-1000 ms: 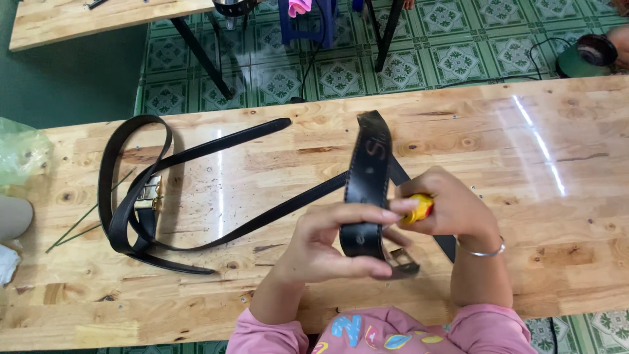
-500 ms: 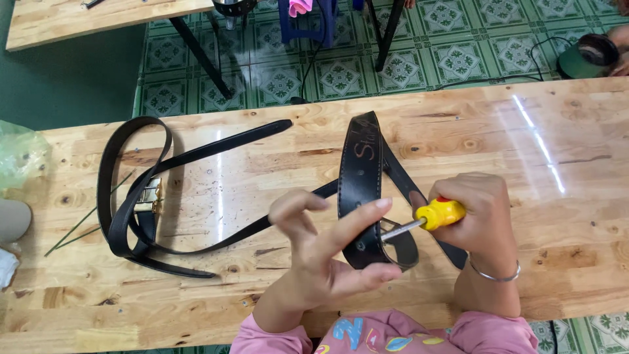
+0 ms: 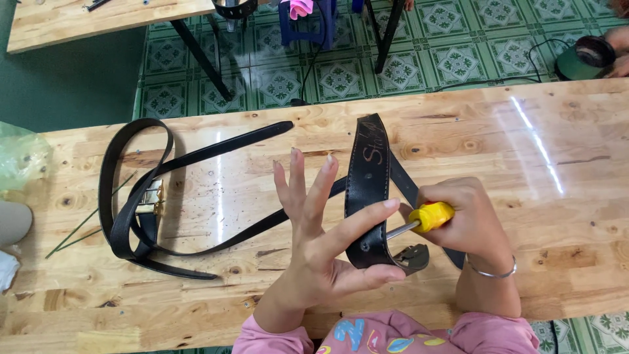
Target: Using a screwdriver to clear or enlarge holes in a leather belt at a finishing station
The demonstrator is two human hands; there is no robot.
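While the counter point(image 3: 576, 196) carries a coiled belt point(image 3: 131, 216), a second belt point(image 3: 368, 190) is pinched upright by the left hand point(image 3: 321, 255), other fingers spread; the screwdriver point(image 3: 419, 219) is gripped tight by the right hand point(image 3: 468, 223).

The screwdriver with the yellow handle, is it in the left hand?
No, the right hand grips the screwdriver; the left hand pinches the black belt.

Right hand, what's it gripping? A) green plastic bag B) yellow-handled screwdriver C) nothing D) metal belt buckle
B: the right hand is closed around the yellow-handled screwdriver, its metal shaft aimed at the end of the black leather belt that the left hand pinches between index finger and thumb.
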